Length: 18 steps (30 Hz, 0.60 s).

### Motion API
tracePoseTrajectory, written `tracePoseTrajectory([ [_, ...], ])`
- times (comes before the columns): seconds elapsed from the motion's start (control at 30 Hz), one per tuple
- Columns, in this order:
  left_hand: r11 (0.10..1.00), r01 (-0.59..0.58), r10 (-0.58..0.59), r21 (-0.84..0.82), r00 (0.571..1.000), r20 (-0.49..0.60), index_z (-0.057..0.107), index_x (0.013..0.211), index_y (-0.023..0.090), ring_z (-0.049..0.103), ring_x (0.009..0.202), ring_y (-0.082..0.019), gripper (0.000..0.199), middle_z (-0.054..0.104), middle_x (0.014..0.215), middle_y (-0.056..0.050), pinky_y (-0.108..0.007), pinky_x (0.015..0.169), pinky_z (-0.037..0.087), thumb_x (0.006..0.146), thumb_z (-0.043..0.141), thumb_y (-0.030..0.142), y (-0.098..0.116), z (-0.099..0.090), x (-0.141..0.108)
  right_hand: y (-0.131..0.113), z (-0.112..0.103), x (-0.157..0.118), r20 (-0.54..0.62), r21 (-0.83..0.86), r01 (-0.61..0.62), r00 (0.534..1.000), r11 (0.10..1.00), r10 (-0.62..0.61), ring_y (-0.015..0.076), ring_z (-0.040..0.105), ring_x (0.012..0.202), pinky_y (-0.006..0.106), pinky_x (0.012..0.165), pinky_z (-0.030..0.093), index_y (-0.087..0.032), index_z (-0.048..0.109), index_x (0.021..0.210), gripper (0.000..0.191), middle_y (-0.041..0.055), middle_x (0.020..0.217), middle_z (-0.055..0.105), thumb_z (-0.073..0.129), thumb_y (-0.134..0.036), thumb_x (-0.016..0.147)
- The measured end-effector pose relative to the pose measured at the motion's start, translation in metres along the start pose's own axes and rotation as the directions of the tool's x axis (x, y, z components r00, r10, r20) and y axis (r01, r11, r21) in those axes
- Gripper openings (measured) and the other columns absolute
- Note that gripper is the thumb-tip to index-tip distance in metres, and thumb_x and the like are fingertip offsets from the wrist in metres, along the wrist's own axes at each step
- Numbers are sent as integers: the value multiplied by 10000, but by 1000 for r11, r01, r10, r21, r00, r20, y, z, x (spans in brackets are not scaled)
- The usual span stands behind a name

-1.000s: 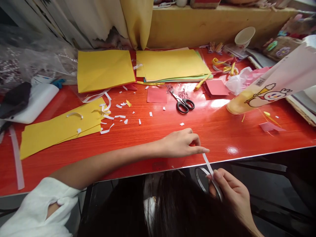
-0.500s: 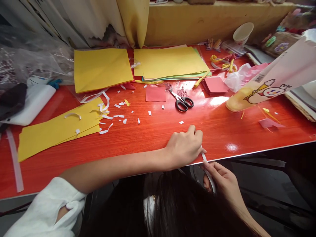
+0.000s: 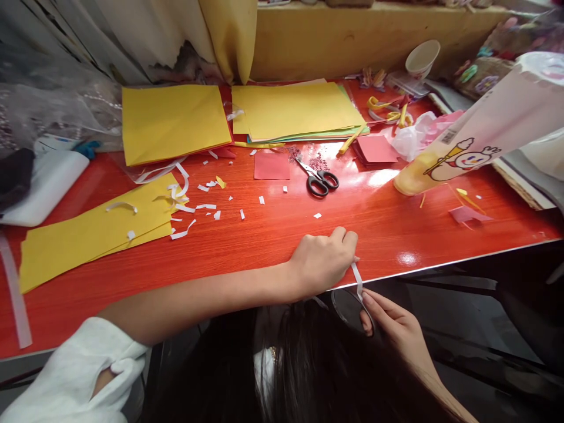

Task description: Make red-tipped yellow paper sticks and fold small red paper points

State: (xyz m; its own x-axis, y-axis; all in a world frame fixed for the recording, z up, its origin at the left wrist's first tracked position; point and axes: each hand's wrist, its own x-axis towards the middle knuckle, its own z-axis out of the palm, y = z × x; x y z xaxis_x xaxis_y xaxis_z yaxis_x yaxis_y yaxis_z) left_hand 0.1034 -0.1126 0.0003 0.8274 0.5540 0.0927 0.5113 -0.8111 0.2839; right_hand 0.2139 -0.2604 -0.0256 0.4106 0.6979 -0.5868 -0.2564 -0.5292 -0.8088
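My left hand (image 3: 324,264) rests on the red table near its front edge, fingers closed on one end of a narrow white strip (image 3: 357,275). Beyond the edge, my right hand (image 3: 392,317) pinches the same strip lower down, between thumb and fingers. Part of the strip hangs in a loop below the table edge, partly hidden by dark hair. Black-handled scissors (image 3: 318,181) lie on the table ahead of my left hand, beside a red paper square (image 3: 272,166). Small white paper scraps (image 3: 261,200) are scattered to their left.
Yellow sheets (image 3: 174,123) and a second paper stack (image 3: 295,111) lie at the back. Yellow strips (image 3: 88,232) are on the left. A tall cup (image 3: 480,129) leans at the right, near red squares (image 3: 376,149) and a small white cup (image 3: 422,59).
The view has shifted slightly, so the table items appear further left. More of the white strip shows between my hands, and its loop below the edge looks wider.
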Motion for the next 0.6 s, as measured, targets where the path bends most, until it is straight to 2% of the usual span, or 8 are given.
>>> tracePoseTrajectory([
  [0.17, 999, 19, -17, -45, 998, 53, 489, 998, 165, 638, 680, -196, 362, 598, 947, -17, -275, 431, 274, 840, 474, 491, -2, -3, 1, 8, -3, -4, -19, 9, -3, 1000, 1000, 3, 93, 430, 523, 229, 532, 369, -153, 667, 1097, 449, -34, 507, 505, 690, -394, 718],
  [0.3, 997, 6, 0, -81, 997, 77, 490, 997, 169, 626, 680, -195, 333, 604, 966, -14, -278, 455, 314, 849, 462, 466, -5, -7, 1, 12, -2, -11, 10, -8, -14, 1000, 1000, 14, 130, 516, 614, 253, 595, 413, -147, 584, 1219, 566, -2, 644, 605, 690, -392, 720],
  [0.4, 990, 9, 8, -139, 993, 119, 489, 996, 163, 618, 715, -193, 288, 607, 992, -25, -279, 508, 366, 861, 446, 413, -8, -10, 1, 18, -3, -7, 13, 27, 9, 1000, 1000, -10, 127, 522, 622, 251, 637, 420, -149, 494, 1299, 611, -13, 640, 597, 650, -396, 763],
  [0.47, 975, 21, 13, -223, 989, 150, 500, 983, 165, 611, 757, -190, 250, 611, 997, -26, -285, 567, 399, 856, 456, 376, -11, -12, 3, 26, -8, 1, -37, 43, 48, 998, 998, -47, 128, 518, 638, 259, 688, 424, -162, 460, 1311, 591, -17, 650, 586, 604, -413, 796],
  [0.53, 931, 55, 20, -360, 979, 201, 521, 956, 168, 597, 790, -169, 218, 624, 966, -21, -278, 627, 418, 846, 472, 350, -18, -16, 6, 34, -17, 11, -142, -11, 94, 985, 996, -94, 149, 532, 719, 288, 763, 423, -181, 504, 1240, 523, 9, 766, 602, 583, -447, 796],
  [0.6, 846, 112, 31, -521, 966, 258, 544, 938, 163, 583, 803, -138, 221, 638, 917, -20, -252, 668, 427, 847, 472, 351, -29, -22, 13, 33, -29, 16, -309, -132, 149, 933, 980, -184, 185, 537, 833, 332, 827, 411, -218, 542, 1151, 446, 35, 913, 589, 566, -479, 790],
])
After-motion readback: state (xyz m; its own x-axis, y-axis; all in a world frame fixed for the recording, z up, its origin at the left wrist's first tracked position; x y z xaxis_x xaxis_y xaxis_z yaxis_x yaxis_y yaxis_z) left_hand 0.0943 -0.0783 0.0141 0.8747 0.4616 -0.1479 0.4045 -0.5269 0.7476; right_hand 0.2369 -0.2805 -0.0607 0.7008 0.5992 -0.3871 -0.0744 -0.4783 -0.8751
